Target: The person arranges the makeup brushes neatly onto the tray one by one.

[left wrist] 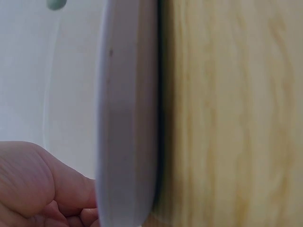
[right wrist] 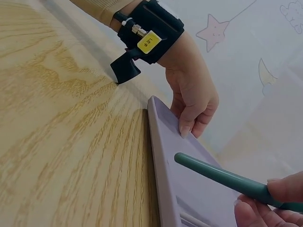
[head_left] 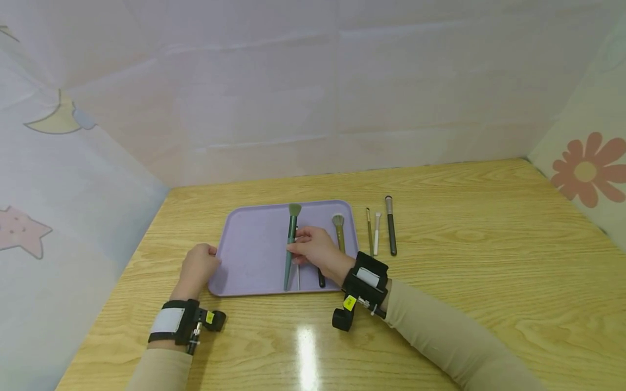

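A lilac tray (head_left: 244, 239) lies on the wooden table. My right hand (head_left: 313, 248) pinches the handle of a long dark-green makeup brush (head_left: 291, 239) over the tray; the right wrist view shows the green handle (right wrist: 213, 176) between my fingertips (right wrist: 284, 189). My left hand (head_left: 198, 266) holds the tray's left edge, its fingers (right wrist: 191, 118) curled over the tray rim (right wrist: 158, 142). The left wrist view shows the tray rim (left wrist: 125, 118) close up with my left hand (left wrist: 42, 184) beside it. An olive-handled brush (head_left: 338, 231), a thin white stick (head_left: 298, 277) and a black handle end (head_left: 320, 279) also lie in the tray.
Right of the tray, three brushes lie side by side on the table: a thin olive one (head_left: 369, 231), a white one (head_left: 376, 233) and a black one (head_left: 390, 225). Pale paper walls with moon, star and flower prints enclose the table on three sides.
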The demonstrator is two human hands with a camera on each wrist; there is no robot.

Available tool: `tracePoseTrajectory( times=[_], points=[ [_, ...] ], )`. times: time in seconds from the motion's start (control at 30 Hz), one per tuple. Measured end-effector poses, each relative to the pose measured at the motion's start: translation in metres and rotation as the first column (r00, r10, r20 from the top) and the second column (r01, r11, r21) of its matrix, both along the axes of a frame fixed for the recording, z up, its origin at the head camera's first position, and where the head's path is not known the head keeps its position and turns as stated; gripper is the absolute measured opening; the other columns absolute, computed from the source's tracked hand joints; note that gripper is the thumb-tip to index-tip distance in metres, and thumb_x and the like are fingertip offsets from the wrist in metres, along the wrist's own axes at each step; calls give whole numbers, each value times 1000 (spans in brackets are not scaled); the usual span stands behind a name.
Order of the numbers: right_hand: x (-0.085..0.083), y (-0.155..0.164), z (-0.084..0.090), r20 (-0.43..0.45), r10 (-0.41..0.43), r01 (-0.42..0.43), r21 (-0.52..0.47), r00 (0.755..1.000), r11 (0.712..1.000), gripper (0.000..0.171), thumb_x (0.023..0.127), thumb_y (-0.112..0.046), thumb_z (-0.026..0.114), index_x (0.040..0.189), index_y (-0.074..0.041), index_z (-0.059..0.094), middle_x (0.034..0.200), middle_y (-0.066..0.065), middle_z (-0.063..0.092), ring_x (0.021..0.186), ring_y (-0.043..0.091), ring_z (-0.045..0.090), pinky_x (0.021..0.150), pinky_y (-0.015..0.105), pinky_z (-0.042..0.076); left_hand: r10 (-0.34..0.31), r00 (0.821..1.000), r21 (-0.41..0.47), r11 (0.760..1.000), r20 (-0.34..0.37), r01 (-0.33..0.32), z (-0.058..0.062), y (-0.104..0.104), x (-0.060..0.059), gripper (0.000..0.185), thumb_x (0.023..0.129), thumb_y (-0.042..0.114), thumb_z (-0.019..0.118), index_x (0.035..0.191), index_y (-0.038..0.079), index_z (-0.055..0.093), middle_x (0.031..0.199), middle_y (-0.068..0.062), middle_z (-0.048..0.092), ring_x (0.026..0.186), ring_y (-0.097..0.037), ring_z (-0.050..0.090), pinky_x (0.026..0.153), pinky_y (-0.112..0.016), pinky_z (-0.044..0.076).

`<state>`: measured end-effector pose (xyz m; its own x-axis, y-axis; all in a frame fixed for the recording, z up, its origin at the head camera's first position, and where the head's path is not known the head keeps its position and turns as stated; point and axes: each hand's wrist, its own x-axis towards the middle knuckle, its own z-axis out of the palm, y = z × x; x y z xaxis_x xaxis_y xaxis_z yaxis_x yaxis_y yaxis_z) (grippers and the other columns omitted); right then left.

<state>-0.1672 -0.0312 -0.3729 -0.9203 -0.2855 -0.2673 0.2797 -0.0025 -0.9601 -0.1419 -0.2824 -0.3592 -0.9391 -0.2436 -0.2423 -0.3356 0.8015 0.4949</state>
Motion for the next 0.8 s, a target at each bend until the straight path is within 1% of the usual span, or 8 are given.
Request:
tracePoseTrajectory(
  times=[0.2, 0.33, 0.53, 0.67, 0.8],
  points=[
    [0, -6, 2, -13, -20, 20, 29, 1000, 999, 30, 87, 6, 65, 115, 10, 55, 88, 12, 64, 63, 12, 59, 57, 24, 54, -4, 1000, -7, 1000, -1, 4, 0, 0, 0, 36, 86, -3, 47, 118, -19, 53, 115, -36, 56, 99, -42, 58, 82, -49, 50],
    [0, -11, 2, -18, -14, 15, 44, 1000, 999, 25, 86, 6, 65, 110, 10, 56, 84, 10, 64, 62, 13, 59, 56, 24, 53, -6, 1000, -13, 1000, 1, 6, 0, 0, -1, 37, 85, -3, 47, 118, -19, 53, 116, -36, 56, 100, -43, 58, 84, -50, 49],
    [1, -17, 3, -14, 0, 1, 58, 1000, 998, 17, 87, 6, 65, 101, 8, 56, 80, 9, 63, 62, 14, 59, 58, 27, 55, -11, 1000, -17, 1000, -6, 11, 0, 1, 0, 36, 84, -4, 48, 117, -20, 54, 114, -36, 56, 98, -43, 58, 83, -49, 49],
    [0, -21, 2, -11, 5, -5, 81, 1000, 997, 19, 87, 5, 66, 103, 9, 58, 80, 10, 64, 61, 13, 59, 58, 26, 55, -1, 1000, -2, 1000, 1, 1, 0, 1, 1, 37, 85, -4, 47, 118, -20, 53, 114, -36, 56, 99, -43, 58, 83, -50, 49],
    [-1, -27, 2, -13, 11, -10, 93, 1000, 996, 23, 86, 4, 67, 106, 11, 58, 82, 13, 66, 59, 12, 60, 55, 24, 54, -19, 1000, -5, 1000, -21, 19, 0, -1, 0, 36, 84, -4, 47, 116, -20, 54, 112, -36, 57, 97, -42, 58, 82, -50, 50]
  ],
)
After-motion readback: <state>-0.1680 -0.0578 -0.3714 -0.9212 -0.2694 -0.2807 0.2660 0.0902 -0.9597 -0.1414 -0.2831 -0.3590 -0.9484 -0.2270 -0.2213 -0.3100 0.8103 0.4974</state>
